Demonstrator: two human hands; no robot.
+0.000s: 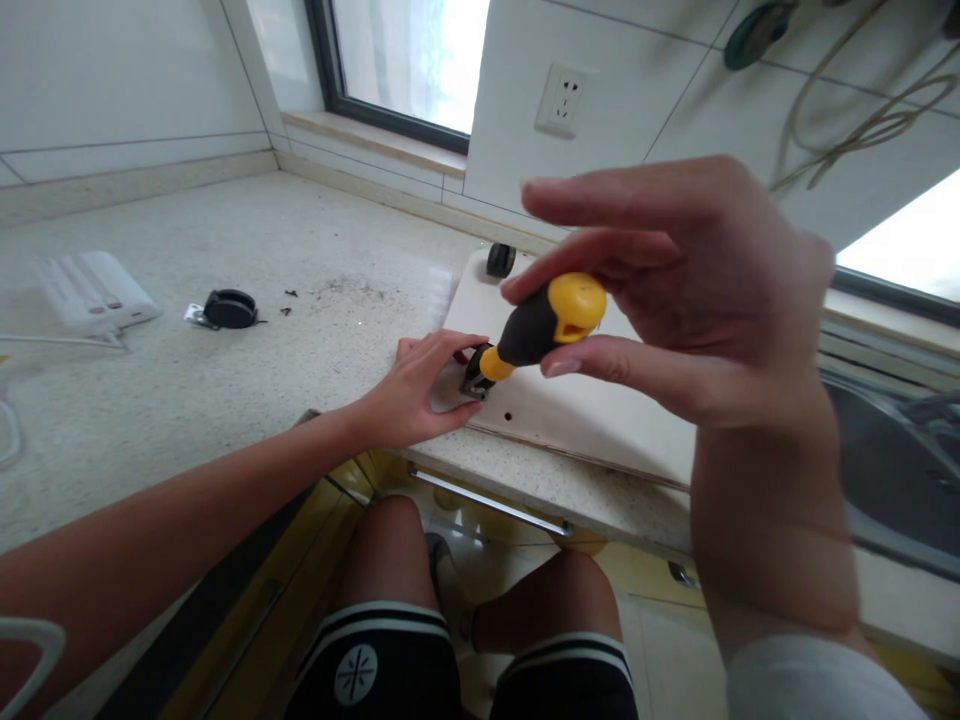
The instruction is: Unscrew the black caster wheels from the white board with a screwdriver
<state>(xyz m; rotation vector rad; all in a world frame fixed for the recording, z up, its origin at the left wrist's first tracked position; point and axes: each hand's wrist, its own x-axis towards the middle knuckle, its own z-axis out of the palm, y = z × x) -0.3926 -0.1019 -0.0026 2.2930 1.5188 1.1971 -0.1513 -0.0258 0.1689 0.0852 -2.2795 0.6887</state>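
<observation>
While the left hand point(420, 385) presses flat on a corner of the white board point(592, 410), steadying a caster point(474, 378) mounted there, the right hand point(675, 290) pinches the black-and-yellow screwdriver point(544, 325) between thumb and fingertips. Its tip stands on the caster's plate, handle tilted up to the right. The board lies on the speckled counter point(225, 380) by the sink point(892, 470); a second caster point(500, 260) sits at its far corner, and a loose one point(229, 309) lies well apart to the left.

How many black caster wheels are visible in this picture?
3. One wheel lies loose on the counter, left. One stands at the board's far corner. One, partly hidden, sits under the screwdriver by the left hand. Others may be hidden.
</observation>
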